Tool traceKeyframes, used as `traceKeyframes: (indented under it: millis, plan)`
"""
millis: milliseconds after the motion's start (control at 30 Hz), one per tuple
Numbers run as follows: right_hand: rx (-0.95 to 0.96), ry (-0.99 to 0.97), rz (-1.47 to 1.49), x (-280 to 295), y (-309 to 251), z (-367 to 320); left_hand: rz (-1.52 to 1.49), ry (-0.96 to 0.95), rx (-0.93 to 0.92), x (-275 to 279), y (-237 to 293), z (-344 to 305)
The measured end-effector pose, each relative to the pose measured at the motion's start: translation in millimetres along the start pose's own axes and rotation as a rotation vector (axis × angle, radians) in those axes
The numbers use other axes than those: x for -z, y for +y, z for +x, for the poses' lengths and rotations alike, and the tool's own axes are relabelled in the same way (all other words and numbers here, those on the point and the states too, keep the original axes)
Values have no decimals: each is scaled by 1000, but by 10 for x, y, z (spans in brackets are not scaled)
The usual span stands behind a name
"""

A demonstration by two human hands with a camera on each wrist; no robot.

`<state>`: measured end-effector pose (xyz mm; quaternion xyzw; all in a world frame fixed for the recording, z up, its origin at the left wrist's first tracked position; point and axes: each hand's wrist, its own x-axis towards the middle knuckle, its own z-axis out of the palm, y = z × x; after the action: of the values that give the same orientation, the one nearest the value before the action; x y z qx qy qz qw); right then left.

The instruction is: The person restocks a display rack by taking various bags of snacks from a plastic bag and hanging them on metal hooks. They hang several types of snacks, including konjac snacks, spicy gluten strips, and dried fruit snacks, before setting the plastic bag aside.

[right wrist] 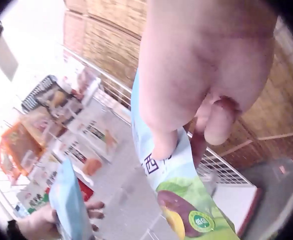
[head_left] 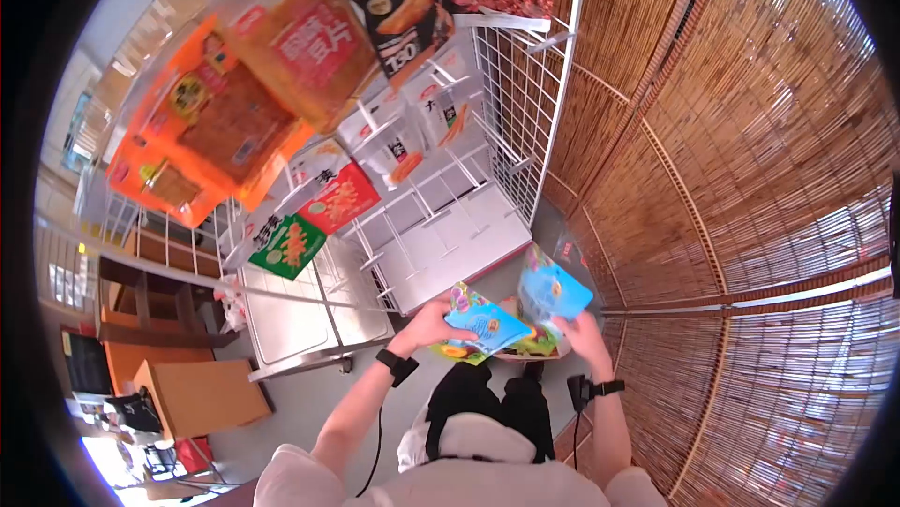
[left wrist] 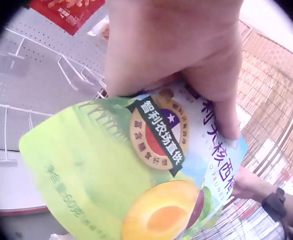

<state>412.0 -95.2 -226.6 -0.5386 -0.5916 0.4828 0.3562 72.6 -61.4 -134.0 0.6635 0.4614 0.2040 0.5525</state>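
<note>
My left hand (head_left: 429, 327) grips a blue-and-green pouch of prunes (head_left: 489, 325) by its edge. In the left wrist view the front of this pouch (left wrist: 86, 165) is turned to the camera, with a yellow cut fruit printed low on it and the thumb lying across its lettering. A second blue pouch of prunes (head_left: 555, 291) is pinched in my right hand (head_left: 585, 335), just right of the first. Its lower part, with a purple fruit and a green round mark, shows in the right wrist view (right wrist: 179, 200). More green packaging (head_left: 536, 346) lies below the hands, partly hidden by the pouches.
In front stands a white wire rack (head_left: 525, 132) with several prongs and a white base shelf (head_left: 469, 235). Snack bags hang high on it, among them an orange bag (head_left: 216, 122) and a green packet (head_left: 287, 246). A metal cart (head_left: 300, 315) stands left, a bamboo screen (head_left: 750, 132) right.
</note>
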Motion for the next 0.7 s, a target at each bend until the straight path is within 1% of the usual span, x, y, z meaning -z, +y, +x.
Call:
traceKeyframes:
  millis: [33,67,100,133,167,200,233,267,333,367,400,467,500,567,600,667,700]
  plan:
    - [92,-6,-18,80,-450,83,-13,7,1,-13,73,-57]
    - [15,-90,24,174,-832,146,0,47,-65,-49,136,-125]
    - [30,-173,74,246,-1015,230,24,87,-138,-25,201,-145]
    - [99,-221,76,308,-1260,296,47,127,-209,-12,250,-173]
    - [-54,-311,50,425,-1768,290,33,132,-201,-38,328,-238]
    - [-162,-393,100,526,-1947,330,52,139,-291,-42,464,-255]
    - [-68,-452,135,569,-2007,396,79,149,-390,-19,601,-228]
    - [15,-513,180,577,-2032,399,70,155,-390,-52,696,-250]
    - [40,-559,235,568,-2097,445,-11,110,-380,-135,877,-319]
    - [57,-609,201,575,-2149,466,-109,115,-326,-210,999,-358]
    - [75,-604,186,572,-2194,474,-171,85,-253,-252,1037,-396]
    - [68,-570,194,591,-2230,448,-168,174,-252,-362,1190,-466]
    - [66,-585,196,586,-2242,441,-170,187,-243,-395,1179,-470]
    - [83,-374,234,582,-2241,374,-33,321,-319,-530,1130,-508]
    - [83,-389,231,593,-2264,364,-35,335,-313,-574,1150,-523]
    - [262,-96,180,647,-2308,296,75,444,-248,-684,1186,-592]
    - [337,47,-56,706,-2383,275,90,470,-246,-732,1165,-610]
